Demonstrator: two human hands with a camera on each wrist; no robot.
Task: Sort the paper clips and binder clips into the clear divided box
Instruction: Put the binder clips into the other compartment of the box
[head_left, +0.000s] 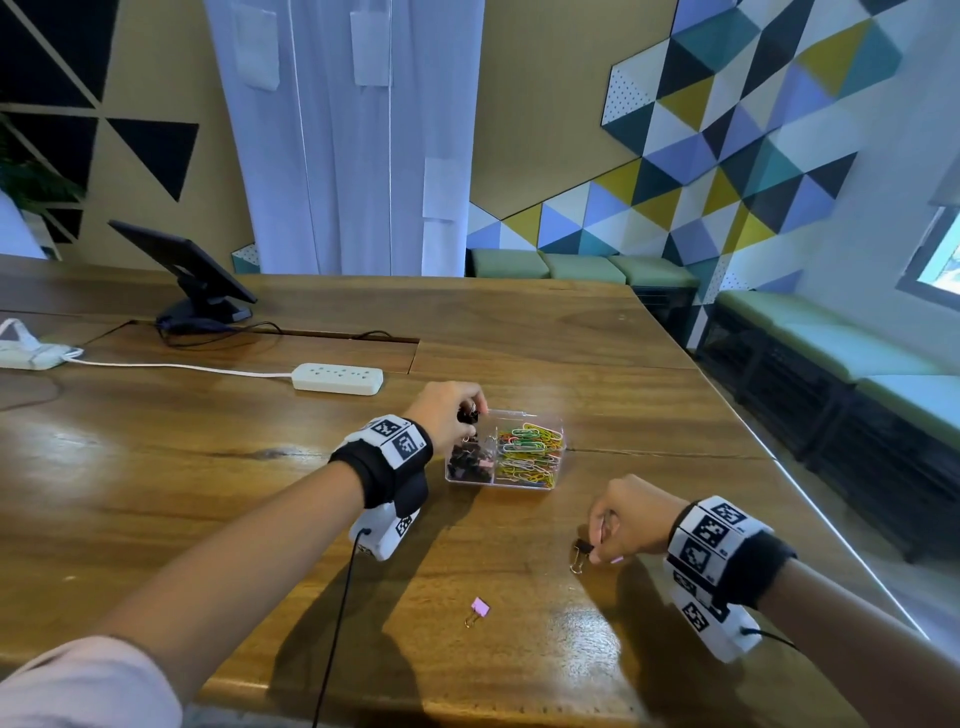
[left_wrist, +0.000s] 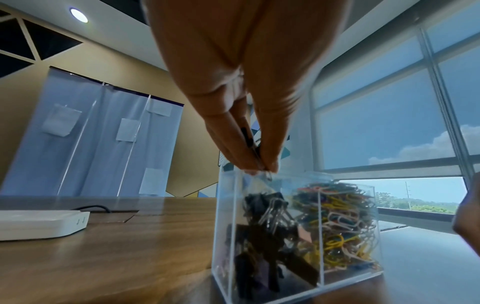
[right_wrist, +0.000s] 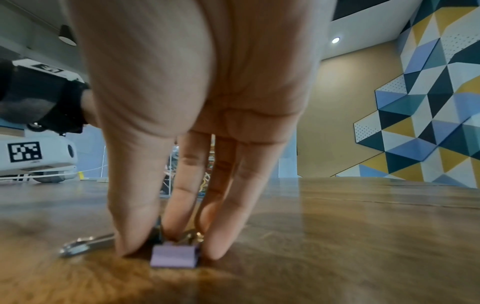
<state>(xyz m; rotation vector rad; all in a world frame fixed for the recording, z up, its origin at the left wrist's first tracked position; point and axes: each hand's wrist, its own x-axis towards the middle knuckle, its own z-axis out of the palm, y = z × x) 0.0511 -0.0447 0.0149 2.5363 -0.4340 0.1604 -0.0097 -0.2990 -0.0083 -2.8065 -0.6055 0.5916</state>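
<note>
fingertips of the left hand pinch a black binder clip at the clear divided box's ten o'clock corner; right hand fingers pinch another black clip on the table, a lilac clip touching them at six o'clock.

Daylight enters from the window at about 3 o'clock in the head view, bright and cool. The counter throws back pale glare patches at 9 o'clock and near 5 o'clock. Both forearms cast long dark shadows toward 7 o'clock. Straight edges bow at the margins of all three views. In the left wrist view the window backlights the left hand, whose edges are motion-blurred. In the right wrist view the right hand is soft, and the near counter is out of focus.
</note>
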